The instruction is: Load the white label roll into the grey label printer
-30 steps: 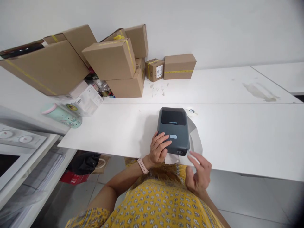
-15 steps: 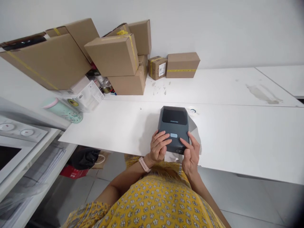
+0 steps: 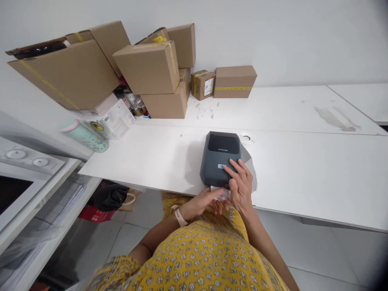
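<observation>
A dark grey label printer [image 3: 217, 155] sits near the front edge of the white table [image 3: 303, 173]. My right hand [image 3: 239, 186] lies on top of its front part, the index finger on the small blue button. My left hand [image 3: 206, 202] is below the printer's front edge, fingers pinched on a white label [image 3: 218, 191] that sticks out of the slot. A pale sheet of paper [image 3: 250, 169] lies under the printer's right side.
Several taped cardboard boxes [image 3: 151, 68] are piled at the back left against the wall. A mint green bottle [image 3: 85, 135] and a white packet [image 3: 113, 119] lie left of them. A white appliance [image 3: 27, 169] stands at the left, a dark bag [image 3: 109, 196] under the table.
My left hand came off the printer's top and dropped to the label at its front. My right hand rose from beside the table's edge onto the printer and moved up to the blue button.
</observation>
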Demonstrator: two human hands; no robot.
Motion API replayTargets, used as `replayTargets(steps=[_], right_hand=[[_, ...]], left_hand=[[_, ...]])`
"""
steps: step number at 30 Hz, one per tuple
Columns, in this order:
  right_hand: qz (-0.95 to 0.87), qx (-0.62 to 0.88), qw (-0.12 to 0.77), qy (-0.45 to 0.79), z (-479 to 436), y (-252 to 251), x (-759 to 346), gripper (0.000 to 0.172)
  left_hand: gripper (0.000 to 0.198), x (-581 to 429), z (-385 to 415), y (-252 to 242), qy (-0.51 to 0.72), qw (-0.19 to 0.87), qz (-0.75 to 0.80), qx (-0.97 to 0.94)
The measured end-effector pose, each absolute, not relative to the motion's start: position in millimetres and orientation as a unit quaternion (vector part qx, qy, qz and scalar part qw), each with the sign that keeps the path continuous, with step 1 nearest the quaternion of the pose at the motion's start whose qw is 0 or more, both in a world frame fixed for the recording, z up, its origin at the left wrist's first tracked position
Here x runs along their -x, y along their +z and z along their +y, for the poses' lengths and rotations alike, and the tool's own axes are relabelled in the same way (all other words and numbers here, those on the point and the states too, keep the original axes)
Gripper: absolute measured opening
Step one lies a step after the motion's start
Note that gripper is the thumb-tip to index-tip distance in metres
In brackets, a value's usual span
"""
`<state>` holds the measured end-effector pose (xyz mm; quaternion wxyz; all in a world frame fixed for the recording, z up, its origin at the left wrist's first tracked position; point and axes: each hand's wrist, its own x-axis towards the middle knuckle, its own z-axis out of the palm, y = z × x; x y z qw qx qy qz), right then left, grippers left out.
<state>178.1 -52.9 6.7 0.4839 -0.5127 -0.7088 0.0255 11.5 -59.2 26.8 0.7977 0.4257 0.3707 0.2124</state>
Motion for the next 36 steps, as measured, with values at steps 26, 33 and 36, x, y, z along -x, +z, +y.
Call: replayTargets(steps=[26,33,36], right_hand=[[-0.742,0.552,0.372,-0.086,-37,48,-172,0.016],[-0.681,0.598,0.421,-0.041,-59,10,-164,0.033],[-0.674,0.589,0.446,0.004,-64,8,-164,0.039]], left_hand=[[0.055,-17,-60,24,0.240,0.763,0.376,-0.468],[0.057,3,-59,16,0.241,0.737,0.422,-0.471],[0.055,21,-64,18,0.357,0.601,0.516,-0.495]])
